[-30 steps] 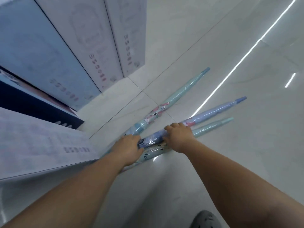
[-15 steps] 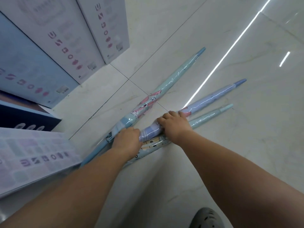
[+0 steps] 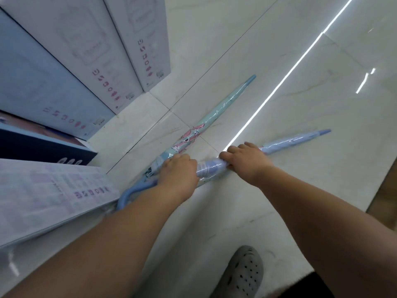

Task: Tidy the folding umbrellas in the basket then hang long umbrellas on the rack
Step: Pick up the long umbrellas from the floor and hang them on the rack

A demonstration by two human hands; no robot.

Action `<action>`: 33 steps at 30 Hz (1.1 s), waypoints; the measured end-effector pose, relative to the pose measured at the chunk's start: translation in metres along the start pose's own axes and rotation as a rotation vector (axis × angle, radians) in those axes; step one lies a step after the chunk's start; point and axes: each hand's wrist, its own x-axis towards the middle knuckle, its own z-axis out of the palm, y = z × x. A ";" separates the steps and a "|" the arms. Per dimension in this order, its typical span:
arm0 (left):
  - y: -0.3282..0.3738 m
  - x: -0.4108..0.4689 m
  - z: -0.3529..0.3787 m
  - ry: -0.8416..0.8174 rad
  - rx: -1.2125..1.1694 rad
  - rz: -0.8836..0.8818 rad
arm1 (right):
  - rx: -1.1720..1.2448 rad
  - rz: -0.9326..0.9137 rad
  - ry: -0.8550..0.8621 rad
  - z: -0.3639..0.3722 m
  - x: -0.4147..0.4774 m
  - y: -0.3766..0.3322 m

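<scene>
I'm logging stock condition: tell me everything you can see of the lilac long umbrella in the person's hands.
The lilac umbrella is furled, slim, sheathed in glossy clear plastic, tapering to a blue tip pointing right. It lies low along the white floor; lifted or resting, I cannot tell. The left hand and right hand both grip its thicker part. Its handle end is hidden.

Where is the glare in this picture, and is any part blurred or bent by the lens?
Head view: a bright glare strip crosses the glossy floor, ending by the right hand gripping the lavender umbrella. Head view: the printed box at lower left is soft. Head view: the wide lens tilts the tall boxes and enlarges the forearms.
</scene>
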 end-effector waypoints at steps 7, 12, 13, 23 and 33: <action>0.050 -0.123 -0.212 0.296 0.023 0.193 | 0.141 0.087 0.032 -0.150 -0.143 0.008; 0.071 -0.236 -0.366 0.378 0.071 0.238 | 0.344 0.206 0.118 -0.284 -0.263 0.011; 0.076 -0.258 -0.394 0.400 0.072 0.238 | 0.396 0.224 0.154 -0.312 -0.286 0.011; 0.120 -0.398 -0.541 0.335 -0.249 -0.087 | 0.917 0.119 0.462 -0.531 -0.441 -0.036; 0.074 -0.487 -0.559 0.380 -0.827 -0.042 | 1.371 -0.137 0.633 -0.632 -0.493 -0.165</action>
